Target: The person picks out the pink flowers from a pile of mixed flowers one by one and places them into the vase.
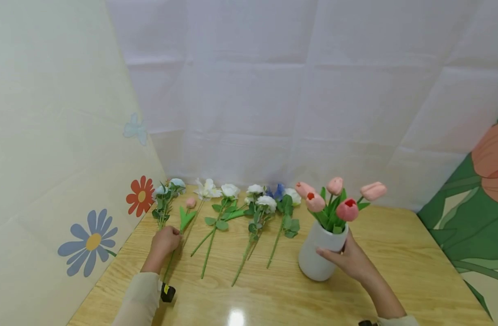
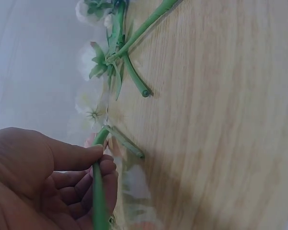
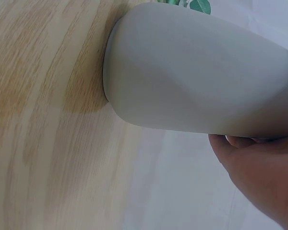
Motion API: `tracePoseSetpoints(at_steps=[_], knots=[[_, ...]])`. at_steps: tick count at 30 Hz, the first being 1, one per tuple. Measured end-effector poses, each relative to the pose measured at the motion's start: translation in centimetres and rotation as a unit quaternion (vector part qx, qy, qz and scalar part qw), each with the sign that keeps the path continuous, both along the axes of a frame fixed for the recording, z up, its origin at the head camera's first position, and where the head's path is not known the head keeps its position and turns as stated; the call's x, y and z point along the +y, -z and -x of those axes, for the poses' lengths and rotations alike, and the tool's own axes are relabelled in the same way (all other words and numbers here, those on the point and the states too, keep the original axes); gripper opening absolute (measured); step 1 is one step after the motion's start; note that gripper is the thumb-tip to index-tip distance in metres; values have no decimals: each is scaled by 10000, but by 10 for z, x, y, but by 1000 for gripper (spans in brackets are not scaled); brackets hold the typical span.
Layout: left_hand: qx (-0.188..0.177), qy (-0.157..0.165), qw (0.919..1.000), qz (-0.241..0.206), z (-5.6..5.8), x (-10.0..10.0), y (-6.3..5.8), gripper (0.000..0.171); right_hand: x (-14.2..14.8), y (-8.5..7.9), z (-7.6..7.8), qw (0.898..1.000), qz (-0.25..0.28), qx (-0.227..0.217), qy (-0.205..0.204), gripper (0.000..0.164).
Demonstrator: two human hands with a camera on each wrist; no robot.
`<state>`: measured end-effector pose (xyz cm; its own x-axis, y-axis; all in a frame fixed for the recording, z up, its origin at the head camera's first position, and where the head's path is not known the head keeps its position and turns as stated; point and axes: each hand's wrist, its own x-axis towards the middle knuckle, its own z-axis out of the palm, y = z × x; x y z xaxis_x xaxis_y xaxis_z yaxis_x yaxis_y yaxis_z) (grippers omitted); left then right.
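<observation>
At the left of the head view, my left hand (image 1: 164, 246) pinches the green stem of a pink tulip (image 1: 190, 203) between thumb and fingers. The stem (image 2: 100, 196) runs down past the fingertips in the left wrist view. My right hand (image 1: 351, 259) grips a white vase (image 1: 317, 258) from its right side, thumb across the front and the other fingers mostly hidden behind. Several pink tulips, one a deeper pink (image 1: 347, 209), stand in the vase with green leaves. In the right wrist view the vase (image 3: 192, 72) has its base at the wooden table.
Along the back of the table (image 1: 395, 253) lie pale blue flowers (image 1: 177, 183), a white lily (image 1: 208, 189), a white rose (image 1: 230, 190), a white flower spray (image 1: 267, 203) and a blue flower (image 1: 279, 192). Their stems point toward me. A white cloth (image 1: 249, 99) hangs behind.
</observation>
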<state>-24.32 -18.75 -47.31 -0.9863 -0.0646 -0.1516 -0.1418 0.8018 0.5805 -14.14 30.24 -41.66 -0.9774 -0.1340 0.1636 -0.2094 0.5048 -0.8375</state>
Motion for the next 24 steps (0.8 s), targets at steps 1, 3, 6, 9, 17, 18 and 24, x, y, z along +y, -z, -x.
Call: tracePoseSetpoints(at_steps=[1, 3, 6, 9, 17, 18, 24], knots=[[44, -5, 10000, 4, 0, 0, 0, 30, 0, 0, 0, 10000, -3, 17, -9, 97], [129, -15, 9999, -5, -1, -1, -1, 30, 0, -1, 0, 10000, -3, 35, -29, 96], [252, -51, 9997, -45, -2, -1, -1, 29, 0, 0, 1, 10000, 25, 31, -39, 95], [340, -128, 9992, -134, -2, -2, -2, 30, 1, 1, 1, 10000, 75, 11, -34, 95], [499, -204, 9984, -180, -2, 1, -9, 30, 0, 0, 1, 10000, 71, -45, -18, 96], [523, -222, 9982, -198, -2, 2, -10, 30, 0, 0, 1, 10000, 77, -48, -24, 97], [573, -200, 9971, -451, -5, 10, -23, 30, 1, 2, 1, 9999, 107, -20, -49, 95]])
